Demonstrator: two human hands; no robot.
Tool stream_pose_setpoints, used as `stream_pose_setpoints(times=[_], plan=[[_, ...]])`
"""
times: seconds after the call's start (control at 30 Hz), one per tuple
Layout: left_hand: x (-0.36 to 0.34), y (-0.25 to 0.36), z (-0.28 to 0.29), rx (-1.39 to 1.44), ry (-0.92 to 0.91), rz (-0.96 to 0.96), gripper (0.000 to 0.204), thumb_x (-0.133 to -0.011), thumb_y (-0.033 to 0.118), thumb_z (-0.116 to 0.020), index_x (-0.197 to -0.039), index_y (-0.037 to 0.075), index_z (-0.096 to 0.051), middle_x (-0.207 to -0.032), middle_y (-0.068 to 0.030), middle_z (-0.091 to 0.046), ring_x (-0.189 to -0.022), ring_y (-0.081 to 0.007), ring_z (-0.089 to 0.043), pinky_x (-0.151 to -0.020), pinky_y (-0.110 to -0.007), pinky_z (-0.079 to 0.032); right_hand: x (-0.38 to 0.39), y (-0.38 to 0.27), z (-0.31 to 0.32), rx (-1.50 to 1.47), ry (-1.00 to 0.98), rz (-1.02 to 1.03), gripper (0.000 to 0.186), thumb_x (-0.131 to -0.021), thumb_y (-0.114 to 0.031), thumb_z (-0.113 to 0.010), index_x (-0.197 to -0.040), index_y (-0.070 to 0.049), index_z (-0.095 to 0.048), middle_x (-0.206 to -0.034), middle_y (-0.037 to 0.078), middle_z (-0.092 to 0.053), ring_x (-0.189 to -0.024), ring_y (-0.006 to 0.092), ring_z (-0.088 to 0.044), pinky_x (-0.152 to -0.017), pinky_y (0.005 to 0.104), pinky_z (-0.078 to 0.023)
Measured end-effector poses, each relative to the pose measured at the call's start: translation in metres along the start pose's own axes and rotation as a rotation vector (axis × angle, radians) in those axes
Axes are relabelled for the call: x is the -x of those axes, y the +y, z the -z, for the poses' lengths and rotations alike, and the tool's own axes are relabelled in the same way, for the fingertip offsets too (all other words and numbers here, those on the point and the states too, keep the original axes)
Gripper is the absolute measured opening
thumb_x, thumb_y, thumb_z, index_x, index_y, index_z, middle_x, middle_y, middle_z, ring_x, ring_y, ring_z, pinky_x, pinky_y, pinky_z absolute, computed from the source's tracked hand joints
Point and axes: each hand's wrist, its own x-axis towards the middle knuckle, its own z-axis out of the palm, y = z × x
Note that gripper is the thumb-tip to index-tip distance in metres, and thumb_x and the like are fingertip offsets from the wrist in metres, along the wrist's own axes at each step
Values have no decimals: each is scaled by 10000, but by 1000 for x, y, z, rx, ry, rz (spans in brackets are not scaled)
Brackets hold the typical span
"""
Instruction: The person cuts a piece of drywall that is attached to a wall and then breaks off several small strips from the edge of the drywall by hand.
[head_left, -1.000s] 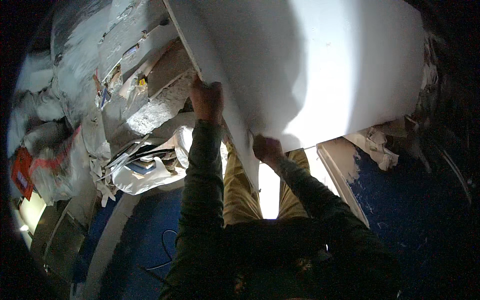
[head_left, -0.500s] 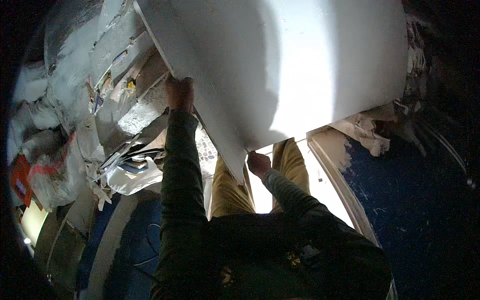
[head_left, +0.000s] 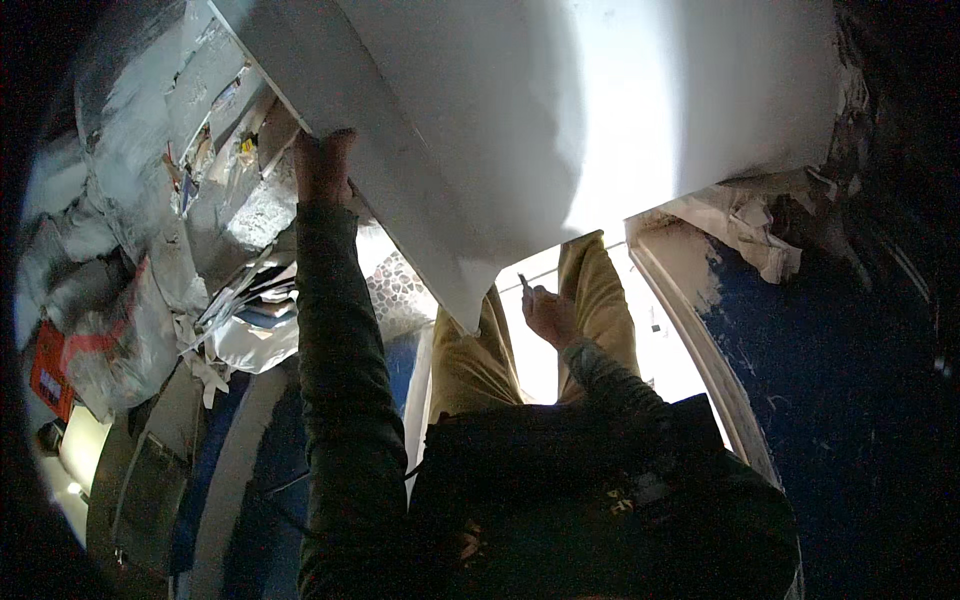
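Observation:
A large white board (head_left: 470,120) fills the upper middle, with a bright band of light across it. My left hand (head_left: 323,168) is closed on its long left edge. My right hand (head_left: 550,317) is just below the board's pointed lower corners, apart from it, closed round a small thin dark tool (head_left: 525,284) that sticks up from the fingers; I cannot make out exactly what it is. My legs in khaki trousers (head_left: 590,300) are behind that hand, against a bright pale surface.
At the left lie heaped torn, dusty sheets and scraps (head_left: 250,215), a crumpled plastic bag (head_left: 115,360) and a red item (head_left: 50,370). Dark blue surfaces (head_left: 780,380) flank me, with a pale curved edge (head_left: 690,350) at the right. Crumpled pale material (head_left: 740,220) hangs beside the board's right side.
The board and my left hand have shifted up and leftward. My right hand has come away from the board's lower edge, and the small tool in it now shows.

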Motion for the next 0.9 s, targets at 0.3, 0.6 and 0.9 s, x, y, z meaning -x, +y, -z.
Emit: stream_pose_setpoints(times=[0.3, 0.6, 0.9], plan=[[4, 18, -22, -93, -1, 172, 397, -672, 1, -621, -1058, -49, -537, -978, -128, -602, -821, -260, -571, -783, -379, -447, -61, 8, -26, 59, 346, 246, 184, -809, -196, -553, -944, -77, -593, -792, 103, -616, -776, 251, -623, -594, 388, -495], [4, 17, -49, 62, 31, 47, 400, -669, 18, -625, -1057, -31, -541, -957, -135, -605, -800, -278, -574, -766, -389, -454, -36, 41, -32, 105, -37, 106, 120, -813, -190, -534, -797, -90, -597, -787, 108, -629, -718, 265, -627, -589, 411, -498], [-35, 32, -8, -306, -98, 22, 480, -635, 86, -642, -1096, -12, -552, -950, -123, -622, -865, -283, -591, -794, -394, -462, 5, 70, -63, -274, 24, -19, 204, -918, -128, -439, -804, -31, -577, -817, 157, -634, -756, 272, -631, -613, 405, -506]])
